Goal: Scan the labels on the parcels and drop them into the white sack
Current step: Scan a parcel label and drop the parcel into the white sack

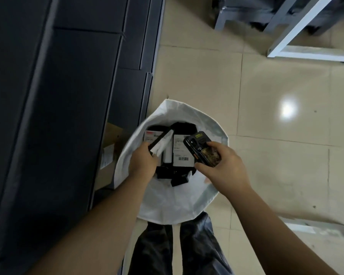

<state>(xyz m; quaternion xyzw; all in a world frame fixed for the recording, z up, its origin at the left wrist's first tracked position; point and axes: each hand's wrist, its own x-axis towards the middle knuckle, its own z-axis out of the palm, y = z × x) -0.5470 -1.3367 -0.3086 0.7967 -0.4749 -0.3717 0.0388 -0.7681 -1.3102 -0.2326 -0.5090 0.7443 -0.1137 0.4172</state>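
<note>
We are observing the left hand (142,161) pinching a dark labelled parcel (159,142) over the open white sack (179,203), the right hand (219,162) gripping the scanner (202,149); we judge the drop is next, needing that grip loosened.

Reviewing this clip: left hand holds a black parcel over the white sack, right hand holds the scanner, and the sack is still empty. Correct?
Not quite. In the head view the white sack already holds several black parcels with labels. The rest stands: the left hand holds a black parcel over it, and the right hand holds the scanner.
</note>
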